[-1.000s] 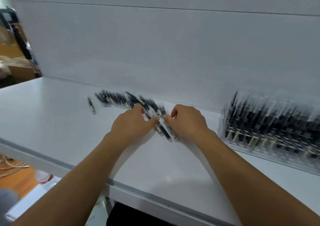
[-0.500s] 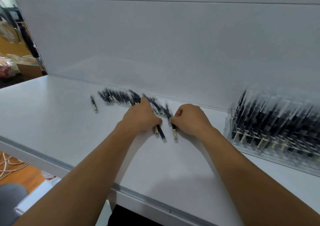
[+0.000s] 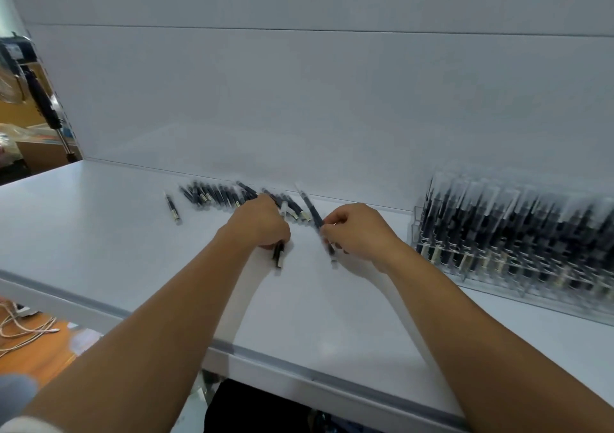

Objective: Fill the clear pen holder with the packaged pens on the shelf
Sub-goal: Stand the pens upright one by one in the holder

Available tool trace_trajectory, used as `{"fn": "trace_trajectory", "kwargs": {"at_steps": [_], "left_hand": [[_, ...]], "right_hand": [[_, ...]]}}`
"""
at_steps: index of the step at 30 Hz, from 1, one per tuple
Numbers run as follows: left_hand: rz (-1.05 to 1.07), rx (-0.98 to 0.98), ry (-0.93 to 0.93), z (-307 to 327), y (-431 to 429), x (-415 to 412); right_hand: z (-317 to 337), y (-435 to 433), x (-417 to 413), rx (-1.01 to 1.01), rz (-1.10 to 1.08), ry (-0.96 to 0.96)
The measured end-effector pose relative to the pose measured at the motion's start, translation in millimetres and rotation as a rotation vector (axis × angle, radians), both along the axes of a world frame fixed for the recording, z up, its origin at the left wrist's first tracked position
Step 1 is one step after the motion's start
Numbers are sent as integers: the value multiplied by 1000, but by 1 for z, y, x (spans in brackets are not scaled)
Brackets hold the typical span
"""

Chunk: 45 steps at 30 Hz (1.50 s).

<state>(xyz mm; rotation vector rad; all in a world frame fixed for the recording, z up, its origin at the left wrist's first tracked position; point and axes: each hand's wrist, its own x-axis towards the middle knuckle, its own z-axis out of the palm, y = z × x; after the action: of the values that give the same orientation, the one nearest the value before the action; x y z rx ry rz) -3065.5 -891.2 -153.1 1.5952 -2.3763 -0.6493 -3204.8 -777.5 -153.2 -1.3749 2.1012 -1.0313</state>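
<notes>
A row of packaged black pens (image 3: 216, 195) lies on the white shelf (image 3: 99, 233) near the back wall, with one stray pen (image 3: 172, 207) at the left. My left hand (image 3: 259, 224) grips a packaged pen (image 3: 278, 256) whose end sticks out below the fist. My right hand (image 3: 357, 231) pinches another packaged pen (image 3: 314, 213), held tilted off the shelf. The clear pen holder (image 3: 511, 249) stands at the right, holding several upright packaged pens.
A white wall panel rises straight behind the shelf. The shelf's front edge has a grey strip (image 3: 265, 359). Cables (image 3: 23, 326) lie on an orange floor at lower left. A dark stand (image 3: 43, 103) is beyond the shelf's left end.
My hands have moved apart, each with a pen. The right hand has lifted its pen off the shelf and tilted it; the left has drawn its pen toward me.
</notes>
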Motion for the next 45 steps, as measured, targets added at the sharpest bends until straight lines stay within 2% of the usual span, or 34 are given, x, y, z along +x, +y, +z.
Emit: {"fn": "trace_trajectory", "kwargs": {"at_steps": [8, 15, 19, 31, 34, 39, 42, 45], "left_hand": [[-76, -66, -103, 3, 8, 12], [-155, -153, -63, 5, 17, 22], [-197, -168, 88, 19, 39, 20], [-476, 261, 838, 14, 115, -45], [-530, 317, 947, 5, 129, -70], [-651, 382, 1023, 4, 150, -104], [-748, 377, 1082, 10, 162, -120], [-749, 371, 1157, 7, 168, -128]], "right_hand": [[4, 22, 1, -24, 7, -58], [18, 50, -5, -112, 62, -41], [27, 72, -11, -150, 27, -19], [40, 153, -69, -361, -273, 69], [38, 168, -87, -424, -352, 86], [36, 178, -106, -510, -469, 83], [42, 174, -113, -502, -468, 136], [48, 168, -118, -488, -435, 180]]}}
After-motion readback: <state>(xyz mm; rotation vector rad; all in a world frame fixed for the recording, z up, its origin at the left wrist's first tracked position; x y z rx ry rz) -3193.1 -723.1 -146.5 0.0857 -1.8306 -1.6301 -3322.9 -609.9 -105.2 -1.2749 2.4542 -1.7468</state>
